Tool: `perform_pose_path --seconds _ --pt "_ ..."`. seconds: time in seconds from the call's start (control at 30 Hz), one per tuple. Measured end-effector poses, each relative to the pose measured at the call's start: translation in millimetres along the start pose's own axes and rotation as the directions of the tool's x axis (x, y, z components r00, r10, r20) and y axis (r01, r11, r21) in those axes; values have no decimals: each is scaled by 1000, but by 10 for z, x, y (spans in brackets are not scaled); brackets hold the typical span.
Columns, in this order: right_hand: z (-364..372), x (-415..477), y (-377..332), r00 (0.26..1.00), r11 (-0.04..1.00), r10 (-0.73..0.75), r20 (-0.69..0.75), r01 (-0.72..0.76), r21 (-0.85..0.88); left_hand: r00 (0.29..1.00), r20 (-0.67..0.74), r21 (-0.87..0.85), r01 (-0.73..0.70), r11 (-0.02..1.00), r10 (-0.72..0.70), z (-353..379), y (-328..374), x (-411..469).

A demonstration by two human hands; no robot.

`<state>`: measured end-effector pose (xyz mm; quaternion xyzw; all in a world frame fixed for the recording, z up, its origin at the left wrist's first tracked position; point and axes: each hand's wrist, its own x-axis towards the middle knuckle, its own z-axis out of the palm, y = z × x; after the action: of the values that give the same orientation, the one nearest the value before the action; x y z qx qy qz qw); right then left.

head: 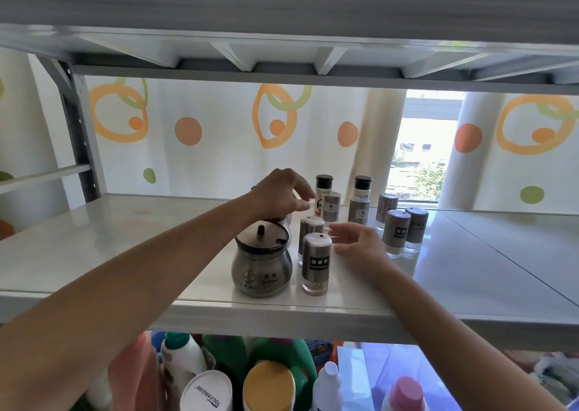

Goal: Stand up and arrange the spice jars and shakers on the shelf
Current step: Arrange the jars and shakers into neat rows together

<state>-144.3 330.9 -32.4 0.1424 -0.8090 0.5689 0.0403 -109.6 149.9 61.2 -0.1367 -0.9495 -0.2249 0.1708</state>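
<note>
Spice containers stand upright on the white shelf (125, 247). A round steel jar with a dark lid (261, 261) is nearest, beside a steel shaker labelled ground pepper (316, 263) and another shaker (310, 232) behind it. Further back stand a shaker (331, 205), two black-capped bottles (323, 188) (360, 199), and three more shakers (395, 233) at the right. My left hand (279, 196) hovers over a second round jar, mostly hidden under it, fingers spread. My right hand (357, 243) is open just right of the front shakers, touching nothing that I can see.
The upper shelf's underside (282, 50) hangs low overhead. A grey upright post (78, 134) stands at the left. A curtain with orange circles (219, 134) and a window gap lie behind. Detergent bottles (269, 385) crowd the shelf below.
</note>
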Motion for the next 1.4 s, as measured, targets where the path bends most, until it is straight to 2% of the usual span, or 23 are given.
perform_pose_path --seconds 0.1,0.2,0.43,0.83,1.17,1.4 --pt "59 109 26 996 998 44 -77 -48 -49 998 -15 68 57 996 -57 49 -65 171" --pt "131 217 54 988 993 86 -125 -95 -67 996 27 145 76 987 -81 134 -108 394" --pt "256 435 76 983 986 47 -176 -74 -149 992 97 268 47 962 -76 319 -144 797" --pt "320 579 73 976 970 -3 -218 -51 -239 987 155 239 10 971 -48 423 -207 966" --pt "304 599 101 987 983 -12 -159 -18 -185 994 106 190 -41 981 21 378 -197 923" --pt "316 641 104 989 980 -23 -145 -6 -196 990 138 211 -18 977 -12 330 -254 866"
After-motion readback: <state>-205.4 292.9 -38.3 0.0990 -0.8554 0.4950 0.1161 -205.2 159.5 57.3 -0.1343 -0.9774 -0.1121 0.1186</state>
